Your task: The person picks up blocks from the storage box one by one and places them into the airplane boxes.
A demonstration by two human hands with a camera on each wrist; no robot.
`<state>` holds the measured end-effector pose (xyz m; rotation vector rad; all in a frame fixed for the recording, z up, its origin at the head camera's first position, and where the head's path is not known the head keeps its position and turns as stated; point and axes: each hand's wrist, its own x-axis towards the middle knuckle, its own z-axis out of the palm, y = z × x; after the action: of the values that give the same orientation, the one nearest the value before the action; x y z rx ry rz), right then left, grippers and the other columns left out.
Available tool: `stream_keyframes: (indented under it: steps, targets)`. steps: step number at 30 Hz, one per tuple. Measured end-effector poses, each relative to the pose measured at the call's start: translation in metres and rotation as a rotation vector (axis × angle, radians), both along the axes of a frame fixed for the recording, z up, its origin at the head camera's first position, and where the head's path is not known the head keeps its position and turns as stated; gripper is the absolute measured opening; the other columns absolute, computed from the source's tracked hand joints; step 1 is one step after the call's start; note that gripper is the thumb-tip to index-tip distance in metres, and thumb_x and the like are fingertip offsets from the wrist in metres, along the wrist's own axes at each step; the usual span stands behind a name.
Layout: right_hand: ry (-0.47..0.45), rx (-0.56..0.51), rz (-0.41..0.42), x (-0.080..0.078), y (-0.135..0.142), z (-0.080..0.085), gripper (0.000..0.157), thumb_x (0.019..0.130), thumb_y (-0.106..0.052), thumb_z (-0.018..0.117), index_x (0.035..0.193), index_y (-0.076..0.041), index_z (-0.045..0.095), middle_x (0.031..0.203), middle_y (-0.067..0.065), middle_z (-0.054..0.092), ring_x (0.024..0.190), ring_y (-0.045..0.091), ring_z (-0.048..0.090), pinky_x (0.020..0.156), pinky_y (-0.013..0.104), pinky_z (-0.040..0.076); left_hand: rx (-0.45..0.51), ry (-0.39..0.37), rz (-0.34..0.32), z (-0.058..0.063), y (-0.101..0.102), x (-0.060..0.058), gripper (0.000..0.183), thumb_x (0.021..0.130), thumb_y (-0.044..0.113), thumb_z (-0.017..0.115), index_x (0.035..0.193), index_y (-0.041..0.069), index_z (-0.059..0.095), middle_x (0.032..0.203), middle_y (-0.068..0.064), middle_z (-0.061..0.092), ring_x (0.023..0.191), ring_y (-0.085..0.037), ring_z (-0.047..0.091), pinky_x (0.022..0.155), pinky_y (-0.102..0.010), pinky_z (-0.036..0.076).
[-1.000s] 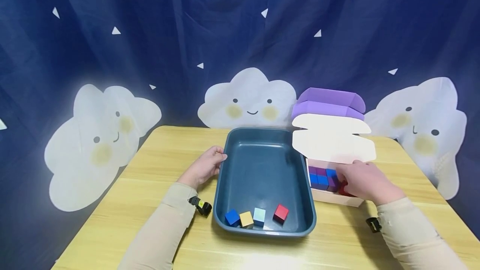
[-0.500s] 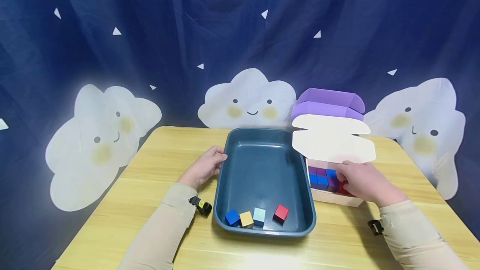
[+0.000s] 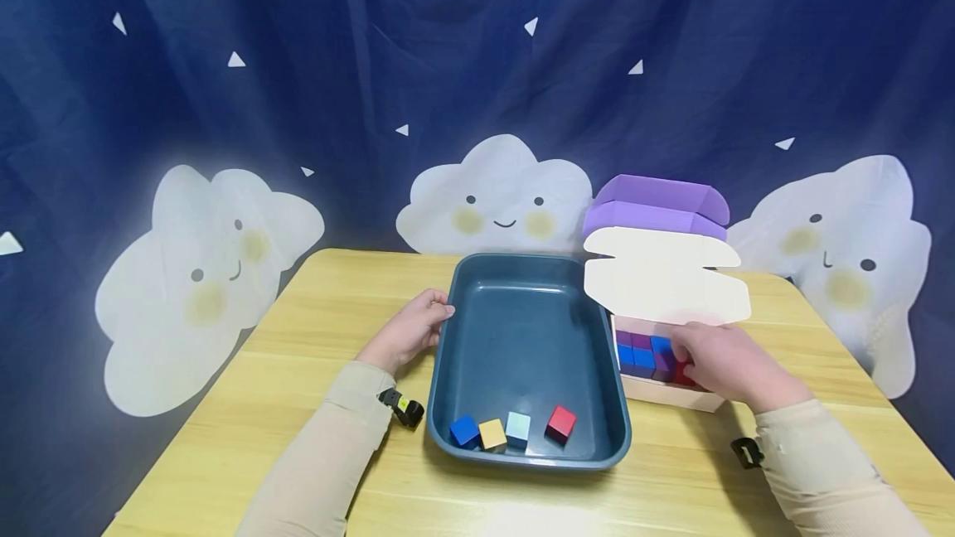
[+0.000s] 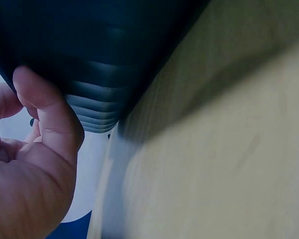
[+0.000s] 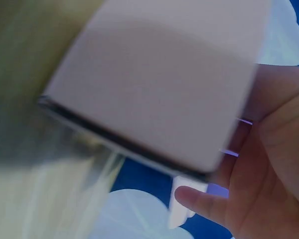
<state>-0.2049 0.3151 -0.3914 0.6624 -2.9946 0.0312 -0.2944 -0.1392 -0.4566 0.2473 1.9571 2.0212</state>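
Note:
A dark blue-grey tray (image 3: 522, 355) lies on the table, with a blue cube (image 3: 465, 431), a yellow cube (image 3: 492, 435), a pale blue cube (image 3: 518, 429) and a red cube (image 3: 560, 423) near its front end. My left hand (image 3: 409, 330) grips the tray's left rim; the left wrist view has the thumb against the dark side wall (image 4: 89, 94). To the right stands an open box (image 3: 667, 396) filled with blue, purple and red cubes. Reaching into it, my right hand (image 3: 731, 363) holds another red cube (image 3: 682, 373) at its fingertips, which are partly hidden.
The box's white lid (image 3: 664, 280) with purple flaps (image 3: 660, 210) stands raised behind it. The tray's right rim lies close against the box. Wooden table (image 3: 358, 305) surrounds both, and a dark blue curtain (image 3: 477, 48) with clouds hangs behind.
The right hand shifts very slightly over the box, and more of the red cube at its fingertips shows than one second ago. The left hand and the tray stay in place.

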Motion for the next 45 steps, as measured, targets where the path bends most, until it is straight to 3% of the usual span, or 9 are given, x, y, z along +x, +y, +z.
stream_keyframes:
  steps: [7, 13, 20, 25, 32, 39, 45]
  targets:
    - [-0.037, -0.061, 0.039, 0.000, -0.025, 0.028, 0.027, 0.084, -0.013, 0.081, 0.080, -0.021, 0.055, 0.071, -0.009, 0.049, 0.066, 0.012, 0.049, 0.063, 0.035, 0.044, -0.007, 0.002, 0.005, 0.003, -0.001, 0.001, 0.014, 0.103, 0.008, 0.051, 0.114, 0.003, 0.044, 0.092, -0.009, 0.059, 0.072, -0.016, 0.059, 0.062, -0.028, 0.051]
    - [-0.030, -0.122, 0.207, 0.001, -0.069, 0.050, 0.023, 0.086, -0.015, 0.077, 0.082, -0.025, 0.056, 0.075, -0.016, 0.050, 0.069, 0.007, 0.050, 0.066, 0.034, 0.046, -0.015, -0.009, 0.004, 0.005, -0.001, 0.001, 0.015, 0.104, 0.008, 0.052, 0.115, 0.003, 0.044, 0.091, -0.008, 0.057, 0.071, -0.015, 0.056, 0.059, -0.026, 0.049]
    - [-0.059, -0.075, 0.372, -0.003, -0.127, 0.058, 0.019, 0.086, -0.019, 0.080, 0.089, -0.022, 0.061, 0.084, -0.012, 0.054, 0.073, 0.008, 0.051, 0.069, 0.032, 0.048, -0.015, -0.035, 0.005, 0.006, -0.002, 0.000, 0.015, 0.104, 0.009, 0.052, 0.116, 0.004, 0.044, 0.091, -0.007, 0.054, 0.071, -0.015, 0.052, 0.059, -0.024, 0.044]
    - [-0.139, -0.047, 0.483, -0.001, -0.168, 0.056, 0.020, 0.085, -0.021, 0.082, 0.098, -0.019, 0.067, 0.089, -0.006, 0.062, 0.076, 0.009, 0.054, 0.070, 0.030, 0.052, -0.005, -0.038, -0.004, 0.006, -0.001, 0.000, 0.013, 0.105, 0.009, 0.051, 0.115, 0.005, 0.044, 0.091, -0.007, 0.055, 0.071, -0.015, 0.053, 0.059, -0.024, 0.045]
    - [-0.255, 0.088, 0.507, 0.005, -0.211, 0.043, 0.021, 0.086, -0.028, 0.081, 0.102, -0.024, 0.069, 0.092, -0.013, 0.062, 0.077, 0.008, 0.056, 0.074, 0.031, 0.053, 0.012, -0.034, -0.008, 0.006, 0.000, 0.000, 0.013, 0.105, 0.009, 0.051, 0.113, 0.004, 0.043, 0.090, -0.006, 0.053, 0.071, -0.015, 0.050, 0.059, -0.025, 0.045]
    - [-0.343, 0.137, 0.501, 0.016, -0.227, 0.026, 0.019, 0.078, -0.025, 0.083, 0.088, -0.024, 0.067, 0.081, -0.013, 0.060, 0.068, 0.009, 0.052, 0.061, 0.027, 0.046, 0.018, -0.032, -0.003, 0.006, 0.001, 0.000, 0.011, 0.104, 0.009, 0.051, 0.111, 0.006, 0.043, 0.086, -0.003, 0.049, 0.069, -0.013, 0.046, 0.057, -0.024, 0.041]
    - [-0.331, 0.200, 0.488, 0.022, -0.232, 0.009, 0.020, 0.076, -0.012, 0.079, 0.076, -0.024, 0.063, 0.064, -0.012, 0.052, 0.056, 0.011, 0.046, 0.050, 0.027, 0.036, 0.006, -0.029, 0.001, 0.005, 0.000, 0.001, 0.012, 0.104, 0.010, 0.052, 0.111, 0.006, 0.043, 0.088, -0.004, 0.052, 0.070, -0.014, 0.049, 0.059, -0.025, 0.044]
